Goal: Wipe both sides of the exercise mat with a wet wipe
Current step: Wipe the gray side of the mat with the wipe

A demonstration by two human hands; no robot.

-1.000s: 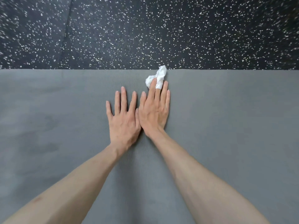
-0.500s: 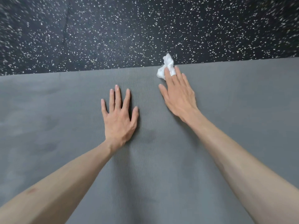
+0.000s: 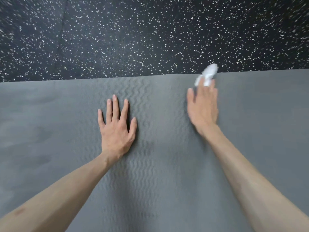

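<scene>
— Where is the exercise mat (image 3: pixel 158 164)?
— Spread flat on the dark speckled floor (image 3: pixel 133 34), grey and ribbed, its far edge running straight across the view.
— And the wet wipe (image 3: pixel 208 74)?
— Bunched up white at that far edge, under the fingertips of the right hand (image 3: pixel 203 109). Its grip looks flat, fingers straight and pressing the wipe down on the mat, though the hand is blurred.
— The other one?
— The left hand (image 3: pixel 117 129) lies palm-down on the mat, fingers spread and straight, holding nothing, well apart from the right.
</scene>
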